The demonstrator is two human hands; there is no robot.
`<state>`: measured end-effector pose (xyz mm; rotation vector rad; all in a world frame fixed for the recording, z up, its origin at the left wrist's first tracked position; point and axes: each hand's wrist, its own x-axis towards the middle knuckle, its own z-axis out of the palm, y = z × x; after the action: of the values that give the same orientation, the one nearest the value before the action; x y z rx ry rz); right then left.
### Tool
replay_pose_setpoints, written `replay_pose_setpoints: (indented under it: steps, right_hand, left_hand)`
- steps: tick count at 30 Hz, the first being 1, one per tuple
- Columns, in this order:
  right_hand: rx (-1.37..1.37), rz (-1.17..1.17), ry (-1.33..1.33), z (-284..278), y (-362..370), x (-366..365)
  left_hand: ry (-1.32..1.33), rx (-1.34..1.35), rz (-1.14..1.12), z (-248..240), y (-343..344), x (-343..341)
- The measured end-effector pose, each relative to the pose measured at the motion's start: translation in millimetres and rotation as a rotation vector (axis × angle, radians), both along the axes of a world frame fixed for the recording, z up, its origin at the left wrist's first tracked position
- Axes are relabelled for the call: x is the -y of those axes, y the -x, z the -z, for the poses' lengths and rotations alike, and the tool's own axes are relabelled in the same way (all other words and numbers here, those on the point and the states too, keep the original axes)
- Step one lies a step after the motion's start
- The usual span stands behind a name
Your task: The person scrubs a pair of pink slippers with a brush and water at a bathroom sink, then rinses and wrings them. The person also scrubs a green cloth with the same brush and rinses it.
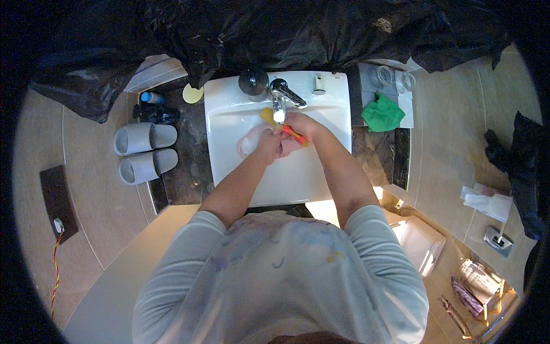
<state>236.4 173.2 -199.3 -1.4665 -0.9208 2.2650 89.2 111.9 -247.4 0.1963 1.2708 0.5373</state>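
We log: right hand, grip closed around red-and-yellow item | item below faucet, over sink | left hand beside it, grip: we cannot tell.

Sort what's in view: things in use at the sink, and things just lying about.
In use:
left hand and right hand
red-and-yellow item at the hands, kind unclear
pink item, seemingly cloth
white sink
faucet

Lying about:
pale slippers
green cloth
pale yellow disc
blue-capped bottle
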Motion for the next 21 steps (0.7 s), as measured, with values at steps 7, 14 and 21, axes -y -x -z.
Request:
replay_pose_setpoints:
  steps: [7,14,21]
  right_hand:
    - [0.666,-0.25,-0.652,30,32,22]
    - [0.983,-0.395,-0.726,39,45,24]
    - [0.83,-0.521,-0.856,13,29,24]
  left_hand:
    - [-0.029,-0.016,0.019,30,1,7]
    - [-0.132,0.08,0.053,14,2,1]
    - [-0.16,0.126,0.074,27,-1,3]
